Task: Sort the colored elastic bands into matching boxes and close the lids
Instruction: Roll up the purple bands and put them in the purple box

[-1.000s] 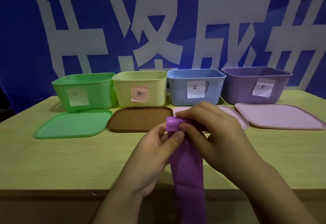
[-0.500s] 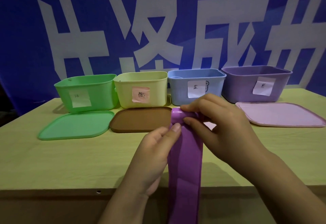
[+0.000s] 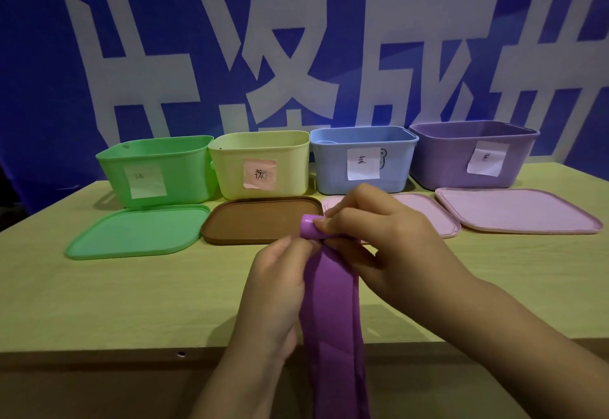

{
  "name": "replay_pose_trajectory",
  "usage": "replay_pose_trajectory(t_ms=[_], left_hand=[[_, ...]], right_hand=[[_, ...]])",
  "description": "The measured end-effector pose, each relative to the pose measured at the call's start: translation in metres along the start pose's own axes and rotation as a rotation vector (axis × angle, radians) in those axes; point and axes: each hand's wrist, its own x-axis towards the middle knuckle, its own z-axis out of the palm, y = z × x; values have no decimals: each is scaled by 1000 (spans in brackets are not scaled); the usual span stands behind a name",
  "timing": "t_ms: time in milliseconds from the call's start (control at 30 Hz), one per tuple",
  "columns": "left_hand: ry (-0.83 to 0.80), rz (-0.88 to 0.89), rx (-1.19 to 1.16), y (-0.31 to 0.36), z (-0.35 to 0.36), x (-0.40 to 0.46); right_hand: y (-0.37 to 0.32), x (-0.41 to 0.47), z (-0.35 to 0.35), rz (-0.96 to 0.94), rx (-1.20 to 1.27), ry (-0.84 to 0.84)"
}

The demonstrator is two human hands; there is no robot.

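Observation:
A wide purple elastic band [image 3: 333, 313] hangs down over the table's front edge, its top end rolled into a small coil. My right hand [image 3: 389, 247] pinches that coil from the right. My left hand [image 3: 276, 290] grips the flat band just below it from the left. Four open boxes stand in a row at the back: green [image 3: 158, 168], yellow [image 3: 260, 161], blue [image 3: 362, 158] and purple [image 3: 471, 154], each with a paper label. Their lids lie flat in front: green [image 3: 138, 234], brown [image 3: 260, 220], pink [image 3: 425, 214], partly hidden by my right hand, and a second pink lid [image 3: 514, 209].
The wooden table [image 3: 99, 303] has its front edge near the bottom of the view. A blue banner with large white characters [image 3: 296, 39] hangs behind the boxes.
The rolled end of the band has grown a little as both hands keep turning it. The hands stay in front of the brown and pink lids.

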Motion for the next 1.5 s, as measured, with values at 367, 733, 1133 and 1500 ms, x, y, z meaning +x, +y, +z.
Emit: replay_pose_trajectory(t_ms=[367,733,1133,1500], left_hand=[[-112,125,59,-1,-5,2],[-214,234,159,5,-17,5],[-336,160,-76,11,-25,13],[-519,207,121,19,-24,37]], right_hand=[[3,4,-6,227,290,-59],[4,5,-14,543,662,-245],[-3,5,-15,200,162,-62],[-6,19,-34,203,389,-102]])
